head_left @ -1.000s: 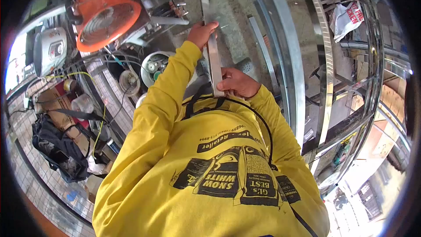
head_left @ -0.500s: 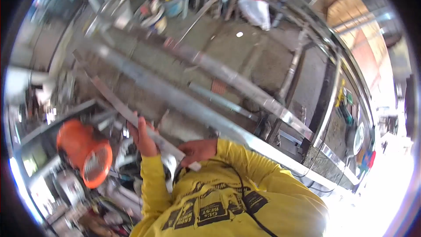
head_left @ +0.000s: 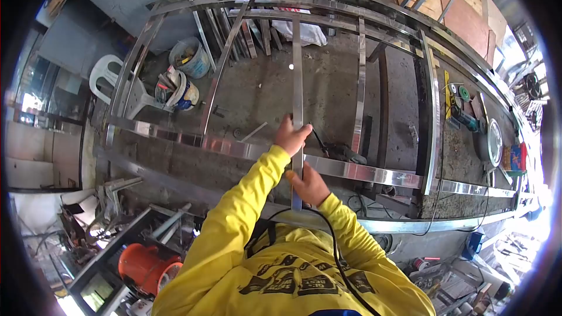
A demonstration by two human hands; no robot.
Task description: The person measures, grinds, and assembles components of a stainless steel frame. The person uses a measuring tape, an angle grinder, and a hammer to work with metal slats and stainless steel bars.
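Holding a stainless steel strip [head_left: 297,82] across the curved steel frame [head_left: 374,174], dead centre, pointing to 12 o'clock. Left hand [head_left: 291,134] with grip wrapped round it at the cross rail; right hand [head_left: 310,186] pinching its near end just below. Looks like lining up a crosspiece. Next move calls for squaring it to the rails. Fingertips hidden behind the strip; tools at 3 o'clock too small to name.

Black print on the yellow shirt [head_left: 304,282] is too blurred to read.
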